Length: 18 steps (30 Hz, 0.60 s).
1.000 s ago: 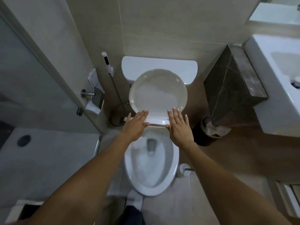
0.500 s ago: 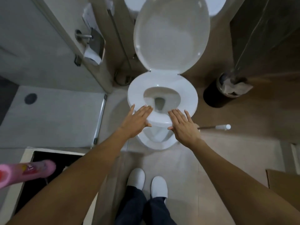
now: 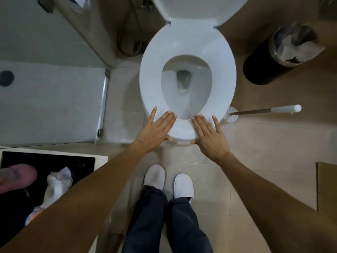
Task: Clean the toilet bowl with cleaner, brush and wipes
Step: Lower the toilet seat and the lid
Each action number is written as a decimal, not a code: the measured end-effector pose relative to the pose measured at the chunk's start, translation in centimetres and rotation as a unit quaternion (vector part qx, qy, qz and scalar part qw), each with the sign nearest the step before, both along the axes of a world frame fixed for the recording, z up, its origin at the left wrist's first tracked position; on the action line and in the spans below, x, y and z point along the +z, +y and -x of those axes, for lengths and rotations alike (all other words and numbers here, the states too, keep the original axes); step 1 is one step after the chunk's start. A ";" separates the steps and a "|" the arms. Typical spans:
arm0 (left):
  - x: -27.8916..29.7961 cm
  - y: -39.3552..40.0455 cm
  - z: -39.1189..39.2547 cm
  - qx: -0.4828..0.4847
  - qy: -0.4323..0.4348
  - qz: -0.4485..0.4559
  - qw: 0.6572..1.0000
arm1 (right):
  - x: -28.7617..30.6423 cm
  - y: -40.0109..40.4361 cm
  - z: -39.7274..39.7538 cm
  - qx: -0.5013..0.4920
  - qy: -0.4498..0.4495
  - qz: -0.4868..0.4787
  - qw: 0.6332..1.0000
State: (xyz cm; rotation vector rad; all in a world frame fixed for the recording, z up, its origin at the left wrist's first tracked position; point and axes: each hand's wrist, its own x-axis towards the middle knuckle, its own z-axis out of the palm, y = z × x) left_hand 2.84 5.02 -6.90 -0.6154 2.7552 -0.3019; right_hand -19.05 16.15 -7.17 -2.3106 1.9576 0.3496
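Observation:
The white toilet has its seat (image 3: 224,73) lying down on the bowl and its lid (image 3: 197,10) standing up behind. Water sits in the bowl (image 3: 184,83). My left hand (image 3: 155,130) lies flat, fingers spread, on the seat's front left edge. My right hand (image 3: 209,134) lies flat on the front right edge. Neither holds anything. A toilet brush (image 3: 264,111) with a white grip stands in its holder just right of the bowl. A pink cleaner bottle (image 3: 17,178) and white wipes (image 3: 58,185) lie at the lower left on a dark surface.
A black waste bin (image 3: 262,64) with a liner stands right of the toilet. A glass shower partition (image 3: 102,99) and the shower floor (image 3: 45,103) lie to the left. A hose (image 3: 131,42) hangs behind. My feet in white slippers (image 3: 167,179) stand on the tiled floor.
The seat has come down from against the lid onto the bowl, with both hands following it to its front edge. The view has tilted down and closer, bringing the wipes into sight.

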 end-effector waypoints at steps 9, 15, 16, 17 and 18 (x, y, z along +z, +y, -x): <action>-4.8 1.2 -0.1 0.020 -0.019 0.054 0.998 | -4.9 1.2 -1.4 -0.050 0.028 -0.006 0.998; -5.8 1.7 0.2 0.026 -0.036 0.067 0.997 | -6.0 1.4 -1.7 -0.077 0.003 -0.001 0.997; -5.8 1.8 0.3 0.025 -0.044 0.063 0.997 | -6.0 1.4 -1.7 -0.077 0.001 -0.006 0.997; -5.9 1.9 0.4 0.028 -0.051 0.056 0.997 | -6.0 1.4 -1.6 -0.078 0.001 -0.015 0.997; -6.0 1.9 0.5 0.035 -0.061 0.051 0.996 | -6.0 1.3 -1.5 -0.081 0.003 -0.025 0.996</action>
